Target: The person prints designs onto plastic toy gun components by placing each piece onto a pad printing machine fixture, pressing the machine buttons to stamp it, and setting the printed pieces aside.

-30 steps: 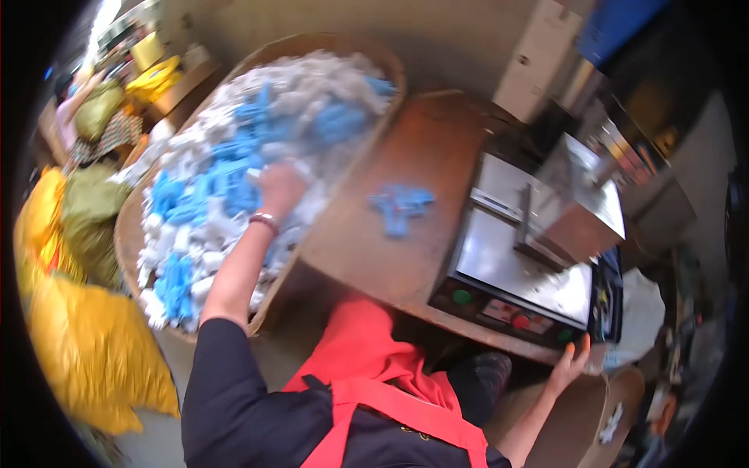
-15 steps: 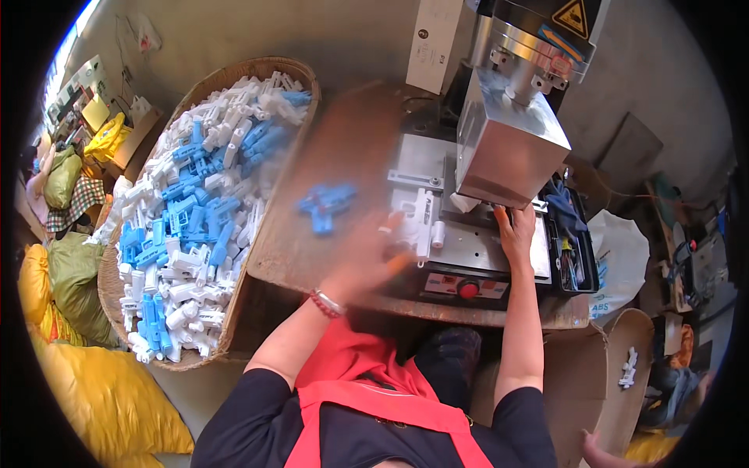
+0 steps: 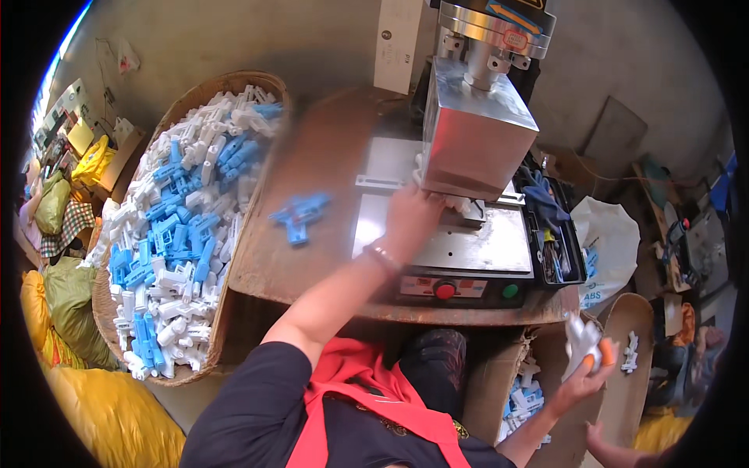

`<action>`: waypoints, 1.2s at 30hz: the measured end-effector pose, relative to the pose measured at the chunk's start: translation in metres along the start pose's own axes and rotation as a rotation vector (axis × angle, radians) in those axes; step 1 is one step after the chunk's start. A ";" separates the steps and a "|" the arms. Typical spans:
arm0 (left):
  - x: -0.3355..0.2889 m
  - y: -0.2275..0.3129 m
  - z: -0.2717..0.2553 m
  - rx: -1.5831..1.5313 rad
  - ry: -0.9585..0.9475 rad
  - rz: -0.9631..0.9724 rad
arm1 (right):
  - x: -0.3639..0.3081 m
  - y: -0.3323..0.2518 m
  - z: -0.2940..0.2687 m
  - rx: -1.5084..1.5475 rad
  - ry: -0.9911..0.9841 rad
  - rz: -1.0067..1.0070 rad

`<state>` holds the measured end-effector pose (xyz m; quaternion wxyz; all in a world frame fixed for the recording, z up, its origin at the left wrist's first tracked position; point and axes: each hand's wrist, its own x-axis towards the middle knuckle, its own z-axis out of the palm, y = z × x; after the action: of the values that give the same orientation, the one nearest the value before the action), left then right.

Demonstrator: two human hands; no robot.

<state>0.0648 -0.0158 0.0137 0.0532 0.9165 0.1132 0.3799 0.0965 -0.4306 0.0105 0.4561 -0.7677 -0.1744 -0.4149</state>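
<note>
My left hand (image 3: 415, 221) reaches to the press's metal plate (image 3: 491, 251), fingers closed on a white toy pistol (image 3: 420, 167) that it mostly hides. Just above hangs the press's shiny block (image 3: 480, 148). Under the block's front edge, a white plastic piece (image 3: 466, 207) sits on the holder, beside my left fingers. Off to the right, my right hand (image 3: 581, 384) is raised over a cardboard box (image 3: 499, 373), gripping a blurred white toy pistol (image 3: 580, 340). Orange coverings show on its fingers. A blue toy pistol (image 3: 299, 217) lies on the table left of the press.
A long wicker basket (image 3: 217, 343) heaped with white and blue toy pistols stands at left. Right of the press are a black tool tray (image 3: 576, 269) and a white bag (image 3: 605, 242). Another person's hand (image 3: 612, 448) shows at lower right. Yellow sacks (image 3: 117, 409) fill the lower left.
My right hand has left the press and swung down right, carrying a white toy pistol. My left hand has moved onto the press, taking the pistol from the plate's left side. The view has shifted.
</note>
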 end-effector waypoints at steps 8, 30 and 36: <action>-0.011 -0.023 0.021 0.022 -0.053 -0.017 | -0.042 0.023 0.088 0.241 -0.582 0.441; -0.333 -0.302 -0.317 0.793 -0.818 -0.682 | -0.055 0.078 0.146 0.077 -0.680 0.482; -0.272 -0.273 -0.346 0.686 -0.786 -0.755 | -0.056 0.032 0.146 0.358 -0.480 0.214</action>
<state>-0.4128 0.1851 0.0212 -0.0754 0.8494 0.5151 -0.0869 0.1534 -0.3175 -0.0868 0.5708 -0.7654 -0.2654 -0.1341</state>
